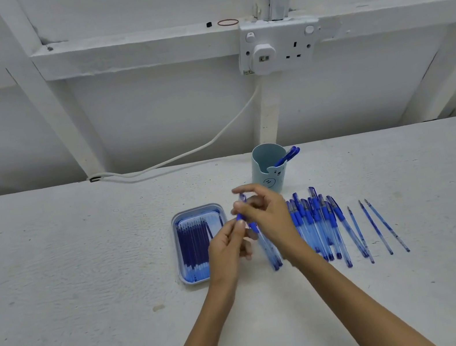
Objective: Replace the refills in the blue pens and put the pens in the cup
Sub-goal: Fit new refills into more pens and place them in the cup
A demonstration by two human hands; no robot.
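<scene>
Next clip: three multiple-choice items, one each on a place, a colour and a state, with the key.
1. The tray lies, from the cup: A) left and nearer the camera B) right C) behind
2. The cup is: A) red B) pale blue-green C) black
3. The pen being worked on is: A) in the tray B) in the cup C) held in both hands
Key: 1 A: it lies left of the cup, closer in. 2 B: its wall shows that tint. 3 C: left hand and right hand both grip it.
</scene>
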